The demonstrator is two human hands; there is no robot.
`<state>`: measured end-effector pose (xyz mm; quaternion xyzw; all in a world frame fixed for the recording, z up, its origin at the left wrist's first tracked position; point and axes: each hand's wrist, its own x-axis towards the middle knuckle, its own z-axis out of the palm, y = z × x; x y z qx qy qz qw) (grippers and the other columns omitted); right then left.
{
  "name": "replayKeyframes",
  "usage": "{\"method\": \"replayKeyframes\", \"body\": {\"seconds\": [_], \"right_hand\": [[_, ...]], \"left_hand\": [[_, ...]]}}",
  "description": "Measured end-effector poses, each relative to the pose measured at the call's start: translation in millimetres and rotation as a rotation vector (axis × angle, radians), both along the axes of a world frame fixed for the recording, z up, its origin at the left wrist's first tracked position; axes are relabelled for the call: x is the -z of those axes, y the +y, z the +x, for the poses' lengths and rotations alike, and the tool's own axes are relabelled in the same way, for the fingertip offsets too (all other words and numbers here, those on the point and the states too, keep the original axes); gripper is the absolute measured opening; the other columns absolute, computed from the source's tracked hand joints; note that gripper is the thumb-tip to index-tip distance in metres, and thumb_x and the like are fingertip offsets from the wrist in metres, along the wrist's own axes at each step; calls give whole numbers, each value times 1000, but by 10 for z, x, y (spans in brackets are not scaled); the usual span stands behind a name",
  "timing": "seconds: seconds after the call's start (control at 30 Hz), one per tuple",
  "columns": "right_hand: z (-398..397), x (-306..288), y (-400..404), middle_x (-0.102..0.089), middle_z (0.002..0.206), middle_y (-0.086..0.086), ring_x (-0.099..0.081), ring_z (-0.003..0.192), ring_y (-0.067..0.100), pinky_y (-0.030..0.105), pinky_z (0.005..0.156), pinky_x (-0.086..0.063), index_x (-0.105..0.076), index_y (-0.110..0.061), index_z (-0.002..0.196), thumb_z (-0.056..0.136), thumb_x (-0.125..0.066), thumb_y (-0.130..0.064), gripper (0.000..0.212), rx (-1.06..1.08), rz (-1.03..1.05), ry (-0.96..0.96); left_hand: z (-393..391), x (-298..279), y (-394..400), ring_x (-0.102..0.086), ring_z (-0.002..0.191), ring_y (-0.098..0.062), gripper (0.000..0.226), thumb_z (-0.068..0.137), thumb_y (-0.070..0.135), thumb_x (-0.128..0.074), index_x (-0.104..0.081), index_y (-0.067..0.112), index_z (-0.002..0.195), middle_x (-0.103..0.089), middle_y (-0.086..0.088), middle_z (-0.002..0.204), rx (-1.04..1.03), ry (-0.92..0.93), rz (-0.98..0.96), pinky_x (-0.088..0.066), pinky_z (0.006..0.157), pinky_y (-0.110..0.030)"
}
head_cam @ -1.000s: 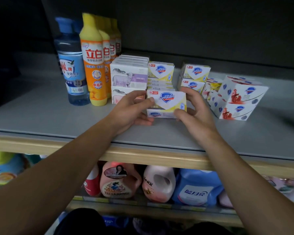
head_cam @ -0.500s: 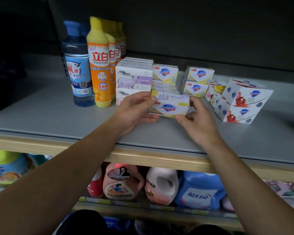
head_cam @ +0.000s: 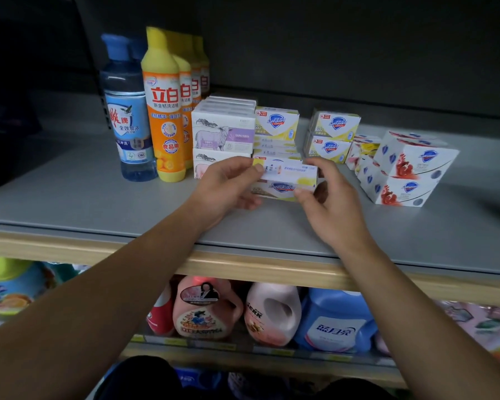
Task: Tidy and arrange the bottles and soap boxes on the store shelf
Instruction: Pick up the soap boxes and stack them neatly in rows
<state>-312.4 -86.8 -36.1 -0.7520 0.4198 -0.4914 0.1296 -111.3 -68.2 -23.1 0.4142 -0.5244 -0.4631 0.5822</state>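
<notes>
held box: i am holding one yellow soap box [head_cam: 285,180] between both hands, lifted a little above the shelf [head_cam: 70,197], just in front of the yellow stack [head_cam: 276,137]. it is tilting, its top side is facing the camera.
left hand: my left hand [head_cam: 228,183] is gripping the left end of the box, the thumb is curling over the top edge and the fingers are going under it.
right hand: my right hand [head_cam: 326,197] is pinching the right end, the thumb at the lower front corner and the fingers round the top corner.
done, as i am judging: the blue bottle [head_cam: 126,122] and the orange bottles [head_cam: 163,111] are standing upright in rows at the left; the sheep boxes [head_cam: 223,134] are sitting in a straight stack just beside them, and the yellow stack is touching that one.
left to do: the box in my hands is not yet placed. a second pair of yellow boxes [head_cam: 331,137] is standing apart to the right, with a gap between. the red-print boxes [head_cam: 407,168] are lying turned at an angle, and some small boxes [head_cam: 361,148] behind them are looking untidy; i cannot tell how they are lying.
progress: i am thinking about half is done, the right side is still waiting.
</notes>
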Motion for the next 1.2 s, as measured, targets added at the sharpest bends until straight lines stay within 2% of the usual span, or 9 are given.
{"method": "replayKeyframes", "body": {"seconds": [0.1, 0.2, 0.27, 0.4, 0.5, 0.67, 0.77, 0.93, 1.2], "right_hand": [[-9, -3, -2, -66, 106, -7, -62, 83, 15, 32, 75, -51, -52, -30, 128, 85, -60, -30, 43, 26, 80, -27], [-29, 16, -41, -62, 113, 1, -58, 103, 25, 42, 90, -50, -58, -21, 126, 86, -65, -23, 41, 91, 161, 44], [-25, 12, -42, -58, 118, 0, -54, 114, 26, 44, 97, -47, -59, -20, 126, 82, -67, -21, 45, 107, 209, 73], [13, -37, -19, -55, 126, -3, -52, 118, 18, 31, 102, -43, -56, -23, 131, 79, -72, -25, 55, 95, 165, 88], [34, -57, -27, -54, 127, -4, -50, 120, 19, 20, 96, -35, -57, -25, 132, 81, -71, -29, 52, 99, 114, 246], [-33, -195, -92, -52, 119, -5, -50, 117, 21, 18, 91, -32, -62, -24, 130, 83, -73, -28, 48, 107, 81, 381], [-148, -366, -165, -54, 123, -1, -51, 118, 23, 21, 95, -33, -62, -25, 129, 84, -72, -25, 46, 142, 43, 336], [-174, -619, -429, -53, 127, 3, -54, 115, 21, 19, 94, -34, -61, -23, 130, 84, -71, -18, 47, 218, -64, 194], [306, -783, -1212, -50, 131, 6, -51, 119, 27, 32, 103, -39, -58, -23, 133, 88, -68, -20, 47, 225, -122, 250]], "left_hand": [[-14, 56, -50, -64, 62, -18, 29, 89, 30, -68, -66, 12, 112, -72, -6, 103, -105, -288, -68, -50, 50, -26], [4, 86, -86, -69, 83, -11, 33, 85, 35, -71, -64, 19, 113, -71, 1, 100, -212, -461, -85, -54, 68, -18], [3, 101, -85, -64, 85, 0, 37, 85, 37, -71, -64, 22, 119, -67, 7, 96, -276, -595, -99, -45, 71, -4], [-28, 103, -71, -57, 79, 11, 43, 86, 40, -70, -65, 20, 123, -59, 24, 83, -320, -690, -134, -34, 64, 7], [-30, 93, -55, -60, 81, 6, 43, 85, 41, -70, -66, 21, 123, -59, 26, 83, -313, -696, -136, -36, 66, 5], [-29, 80, -42, -62, 85, -2, 33, 83, 42, -71, -69, 23, 110, -67, 14, 92, -267, -704, -98, -42, 71, -3], [52, 29, -53, -59, 91, 3, 32, 87, 39, -66, -69, 25, 116, -68, 12, 109, -202, -840, -153, -35, 75, 3], [265, 60, -132, -57, 116, -26, 42, 92, 43, -57, -65, 18, 125, -69, -5, 118, -200, -1261, -165, -47, 94, -34], [292, 126, -144, -55, 117, -23, 38, 89, 45, -61, -69, 23, 119, -67, 3, 122, -222, -1269, -203, -46, 97, -35]]}}
